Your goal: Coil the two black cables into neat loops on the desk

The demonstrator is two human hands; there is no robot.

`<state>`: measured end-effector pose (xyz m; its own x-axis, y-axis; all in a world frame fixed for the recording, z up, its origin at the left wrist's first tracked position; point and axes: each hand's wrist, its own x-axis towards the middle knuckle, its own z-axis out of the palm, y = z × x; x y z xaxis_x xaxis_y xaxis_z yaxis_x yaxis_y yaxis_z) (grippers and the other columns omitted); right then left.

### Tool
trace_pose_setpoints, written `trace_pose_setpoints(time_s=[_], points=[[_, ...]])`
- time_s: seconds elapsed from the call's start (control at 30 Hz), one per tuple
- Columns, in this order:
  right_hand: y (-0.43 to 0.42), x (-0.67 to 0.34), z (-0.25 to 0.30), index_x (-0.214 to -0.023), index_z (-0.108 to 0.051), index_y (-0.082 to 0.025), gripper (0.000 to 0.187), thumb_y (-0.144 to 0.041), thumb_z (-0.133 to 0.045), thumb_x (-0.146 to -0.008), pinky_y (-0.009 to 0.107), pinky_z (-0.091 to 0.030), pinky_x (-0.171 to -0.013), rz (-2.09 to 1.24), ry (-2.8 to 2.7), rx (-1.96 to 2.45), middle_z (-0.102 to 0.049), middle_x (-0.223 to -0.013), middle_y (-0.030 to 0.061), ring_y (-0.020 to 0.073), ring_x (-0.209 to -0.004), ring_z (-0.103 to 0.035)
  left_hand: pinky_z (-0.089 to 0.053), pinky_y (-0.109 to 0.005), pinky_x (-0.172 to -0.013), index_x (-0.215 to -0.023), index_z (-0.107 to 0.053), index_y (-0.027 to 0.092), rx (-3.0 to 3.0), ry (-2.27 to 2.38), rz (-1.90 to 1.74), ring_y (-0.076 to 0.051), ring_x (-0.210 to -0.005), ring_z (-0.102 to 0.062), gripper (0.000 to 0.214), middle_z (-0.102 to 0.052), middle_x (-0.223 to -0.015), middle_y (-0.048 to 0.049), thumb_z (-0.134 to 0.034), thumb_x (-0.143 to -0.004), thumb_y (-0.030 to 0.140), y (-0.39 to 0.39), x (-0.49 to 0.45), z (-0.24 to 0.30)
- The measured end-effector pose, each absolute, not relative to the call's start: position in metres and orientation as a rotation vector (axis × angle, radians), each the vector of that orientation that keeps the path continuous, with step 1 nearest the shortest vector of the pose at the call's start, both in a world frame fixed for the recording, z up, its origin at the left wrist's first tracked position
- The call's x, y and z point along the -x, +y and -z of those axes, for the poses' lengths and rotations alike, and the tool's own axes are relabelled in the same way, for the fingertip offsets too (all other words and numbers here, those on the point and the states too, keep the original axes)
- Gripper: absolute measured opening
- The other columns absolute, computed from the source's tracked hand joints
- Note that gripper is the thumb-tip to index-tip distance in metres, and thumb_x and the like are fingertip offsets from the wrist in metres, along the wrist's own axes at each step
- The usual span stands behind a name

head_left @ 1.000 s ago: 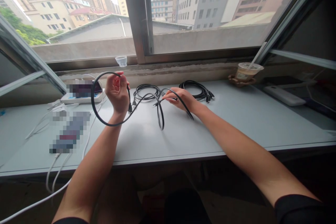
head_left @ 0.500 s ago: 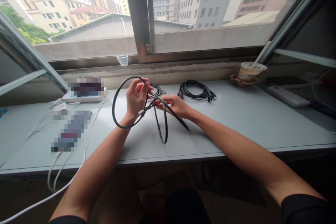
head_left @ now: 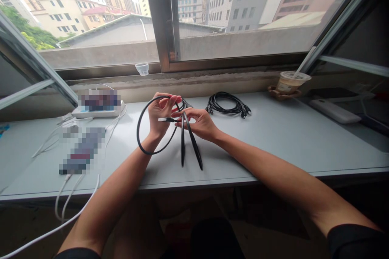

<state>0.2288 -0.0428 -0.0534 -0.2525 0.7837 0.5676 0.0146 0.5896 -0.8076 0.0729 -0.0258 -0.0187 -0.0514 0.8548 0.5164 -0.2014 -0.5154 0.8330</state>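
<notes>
A black cable is held up over the grey desk between my two hands. My left hand pinches it between thumb and fingers, and a wide loop hangs around the left wrist. Close beside, my right hand is closed on gathered strands of the same cable. Folded lengths hang below the right fingers, and a connector with a pale tip sticks out leftward from them. Behind the hands lies another black cable, partly hidden. A coiled black cable rests on the desk to the right.
On the left are a white power strip, white cords and a blurred-out device. A drink cup stands at the back right in a holder, near a white flat device. A small clear cup sits on the window ledge.
My left hand has shifted slightly right and down, closer to my right hand. The cable's loop moved with it, and the hanging strands now droop more directly downward.
</notes>
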Motion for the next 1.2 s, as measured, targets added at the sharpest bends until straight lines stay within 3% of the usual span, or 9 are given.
trace_pose_setpoints(time_s=[0.2,0.37,0.5,0.7,0.87,1.03,1.2], points=[[-0.036,-0.235,0.052,-0.082,-0.071,-0.022,0.039,-0.057,-0.089,-0.077,0.043,-0.057,-0.094,-0.885,-1.626,0.676,-0.078,-0.097,0.0062,0.0233,-0.096,-0.072,-0.065,-0.031,-0.075,-0.098,-0.056,0.023,-1.329,0.723,-1.780,-0.021,-0.094,-0.081,0.043,-0.080,-0.102,-0.0063,-0.084,-0.087,0.054,-0.017,-0.063,0.013],[-0.022,-0.250,0.057,-0.084,-0.072,-0.021,0.039,-0.055,-0.090,-0.075,0.038,-0.062,-0.077,-0.929,-1.552,0.700,-0.076,-0.093,0.0054,0.0204,-0.081,-0.072,-0.063,-0.028,-0.075,-0.101,-0.049,0.025,-1.195,0.840,-1.908,-0.018,-0.092,-0.081,0.048,-0.079,-0.099,-0.0016,-0.078,-0.088,0.061,0.008,-0.043,0.013],[-0.019,-0.252,0.058,-0.087,-0.075,-0.021,0.040,-0.056,-0.090,-0.074,0.037,-0.064,-0.071,-0.909,-1.522,0.748,-0.074,-0.083,0.0035,0.0194,-0.074,-0.071,-0.060,-0.023,-0.070,-0.100,-0.049,0.023,-1.070,0.885,-1.757,-0.016,-0.089,-0.080,0.048,-0.078,-0.095,-0.0016,-0.083,-0.086,0.055,0.012,-0.045,0.019],[-0.017,-0.256,0.062,-0.088,-0.073,-0.021,0.029,-0.049,-0.082,-0.085,0.035,-0.062,-0.075,-0.850,-1.647,0.720,-0.079,-0.099,0.0063,0.0205,-0.082,-0.073,-0.062,-0.025,-0.068,-0.093,-0.056,0.019,-1.011,0.786,-1.312,-0.015,-0.076,-0.077,0.034,-0.074,-0.089,-0.0026,-0.084,-0.089,0.038,-0.002,-0.059,0.021],[-0.021,-0.264,0.056,-0.091,-0.076,-0.021,0.015,-0.037,-0.076,-0.088,0.033,-0.058,-0.080,-0.646,-1.833,0.786,-0.080,-0.103,0.0066,0.0230,-0.095,-0.074,-0.066,-0.031,-0.083,-0.099,-0.066,0.015,-1.038,0.715,-1.063,-0.019,-0.082,-0.079,0.034,-0.076,-0.089,-0.0075,-0.082,-0.090,0.044,-0.005,-0.047,0.014],[-0.025,-0.262,0.051,-0.087,-0.070,-0.022,0.019,-0.037,-0.081,-0.084,0.034,-0.057,-0.077,-0.458,-1.932,0.811,-0.075,-0.096,0.0065,0.0215,-0.086,-0.070,-0.062,-0.029,-0.092,-0.111,-0.068,0.015,-1.158,0.678,-0.988,-0.019,-0.094,-0.080,0.047,-0.080,-0.102,-0.0104,-0.095,-0.073,0.020,-0.006,-0.040,0.016],[-0.020,-0.262,0.053,-0.078,-0.070,-0.021,0.022,-0.036,-0.085,-0.082,0.039,-0.059,-0.082,-0.284,-1.921,0.905,-0.072,-0.111,0.0116,0.0254,-0.097,-0.071,-0.062,-0.030,-0.089,-0.112,-0.067,0.015,-1.161,0.708,-1.093,-0.017,-0.089,-0.079,0.050,-0.080,-0.098,-0.0085,-0.096,-0.072,0.020,-0.002,-0.045,0.022]])
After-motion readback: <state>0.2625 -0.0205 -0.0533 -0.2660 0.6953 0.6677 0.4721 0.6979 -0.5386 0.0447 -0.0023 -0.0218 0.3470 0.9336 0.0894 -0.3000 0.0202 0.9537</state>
